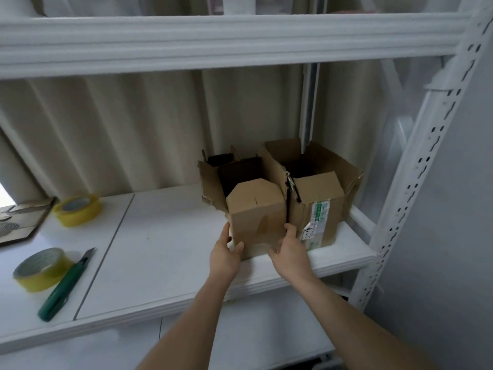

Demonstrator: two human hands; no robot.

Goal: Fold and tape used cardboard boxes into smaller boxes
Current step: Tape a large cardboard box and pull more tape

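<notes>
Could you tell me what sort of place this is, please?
Probably a storeroom or packing corner: white slotted metal shelving, used cardboard boxes, tape rolls and a knife.

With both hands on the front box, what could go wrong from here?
1. The held box sits at the shelf's front edge; a pull by the left hand and right hand might tip it off.
2. It stands tight against the labelled box, which may drag along.

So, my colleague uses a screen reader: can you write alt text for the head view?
Two hands, left hand and right hand, hold a small cardboard box by its sides on a white shelf, beside other open boxes. Two tape rolls and a green knife lie left.
</notes>
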